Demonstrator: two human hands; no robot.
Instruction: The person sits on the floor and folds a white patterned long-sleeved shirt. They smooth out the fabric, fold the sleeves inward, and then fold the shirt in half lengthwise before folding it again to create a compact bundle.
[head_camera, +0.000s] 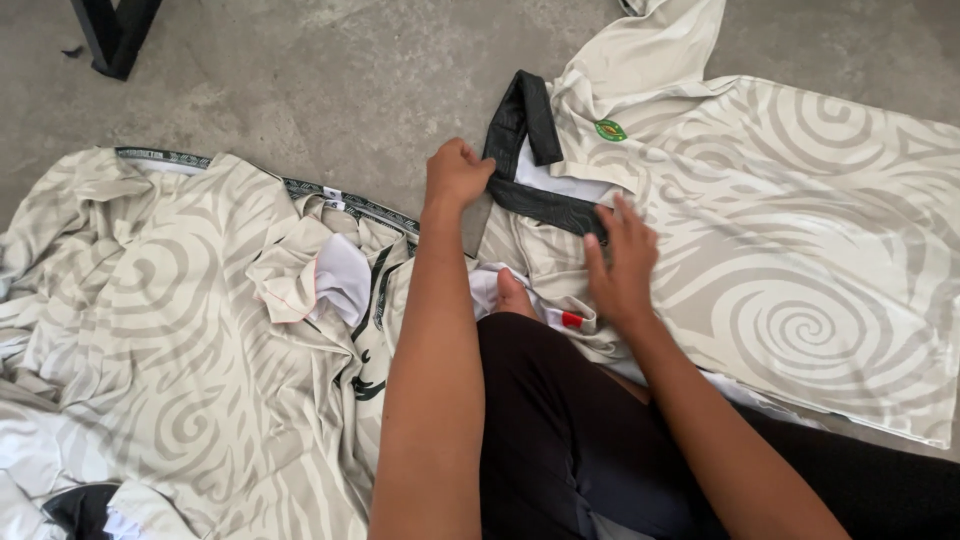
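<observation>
Both forearms are bare from the elbow down, with no sleeve showing anywhere along them. Neither the left hand nor the right hand wears a glove, and I see no ring, watch or bracelet at either wrist. Below and between the two arms, plain black trousers cover the person's legs, smooth and unpatterned. A bare toe pokes out just left of the right hand.

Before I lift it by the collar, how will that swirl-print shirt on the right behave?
The swirl-print shirt will probably hang limp: it lies flat with soft creases. Its sheen hints at slippery cloth. The black collar, in the left hand, looks slightly firmer, already folding.
</observation>
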